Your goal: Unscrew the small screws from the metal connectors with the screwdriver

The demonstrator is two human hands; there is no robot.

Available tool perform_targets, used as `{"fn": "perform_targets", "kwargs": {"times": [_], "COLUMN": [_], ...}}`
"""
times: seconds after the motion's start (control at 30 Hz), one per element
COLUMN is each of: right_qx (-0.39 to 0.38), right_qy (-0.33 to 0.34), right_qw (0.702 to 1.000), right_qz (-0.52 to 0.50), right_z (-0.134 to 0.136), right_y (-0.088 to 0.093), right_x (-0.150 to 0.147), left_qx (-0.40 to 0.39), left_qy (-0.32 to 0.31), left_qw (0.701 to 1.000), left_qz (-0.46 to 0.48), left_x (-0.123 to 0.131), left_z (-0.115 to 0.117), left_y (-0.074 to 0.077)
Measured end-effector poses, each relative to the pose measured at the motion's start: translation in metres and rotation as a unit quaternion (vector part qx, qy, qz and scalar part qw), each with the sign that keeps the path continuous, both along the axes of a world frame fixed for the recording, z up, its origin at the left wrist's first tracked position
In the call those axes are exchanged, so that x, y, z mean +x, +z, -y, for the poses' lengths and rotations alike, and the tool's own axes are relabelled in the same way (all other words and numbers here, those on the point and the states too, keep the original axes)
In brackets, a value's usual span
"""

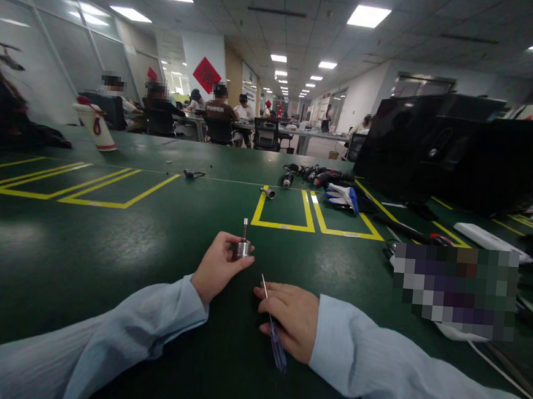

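My left hand is closed around a small silver metal cylinder with an upright shaft, held just above the green table. My right hand rests on the table to its right, fingers curled around a thin screwdriver with a blue handle; its metal tip points up and left toward the cylinder. Both sleeves are pale blue.
Yellow tape outlines mark the table. A small metal part, a pile of tools and blue-white gloves lie farther back. Black cases stand at right, a white cup at left. Several people sit at distant desks.
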State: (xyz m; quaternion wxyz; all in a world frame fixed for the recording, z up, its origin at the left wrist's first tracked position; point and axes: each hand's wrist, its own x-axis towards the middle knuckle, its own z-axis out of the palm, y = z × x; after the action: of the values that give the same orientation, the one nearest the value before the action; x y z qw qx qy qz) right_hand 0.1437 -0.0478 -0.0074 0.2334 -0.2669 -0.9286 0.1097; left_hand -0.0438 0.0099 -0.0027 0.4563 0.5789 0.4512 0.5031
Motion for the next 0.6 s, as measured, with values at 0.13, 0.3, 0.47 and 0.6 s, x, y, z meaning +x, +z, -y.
{"fn": "perform_targets", "kwargs": {"times": [0.13,0.3,0.47,0.6], "right_qx": [-0.003,-0.076,-0.299,-0.42], "right_qy": [-0.027,-0.087,-0.099,-0.114], "right_qw": [0.997,0.963,0.871,0.785], "right_qz": [-0.069,-0.245,-0.377,-0.442], "right_z": [0.002,0.006,-0.008,-0.028], "right_y": [0.006,0.015,0.012,0.007], "right_x": [0.0,-0.011,-0.034,-0.05], "left_qx": [-0.077,-0.137,-0.173,-0.194], "left_qy": [0.037,0.029,0.022,0.014], "left_qw": [0.993,0.975,0.959,0.943], "left_qz": [0.084,0.17,0.221,0.27], "left_x": [0.002,0.0,-0.004,-0.007], "left_z": [0.0,-0.005,-0.01,-0.014], "left_y": [0.009,0.016,0.018,0.016]}}
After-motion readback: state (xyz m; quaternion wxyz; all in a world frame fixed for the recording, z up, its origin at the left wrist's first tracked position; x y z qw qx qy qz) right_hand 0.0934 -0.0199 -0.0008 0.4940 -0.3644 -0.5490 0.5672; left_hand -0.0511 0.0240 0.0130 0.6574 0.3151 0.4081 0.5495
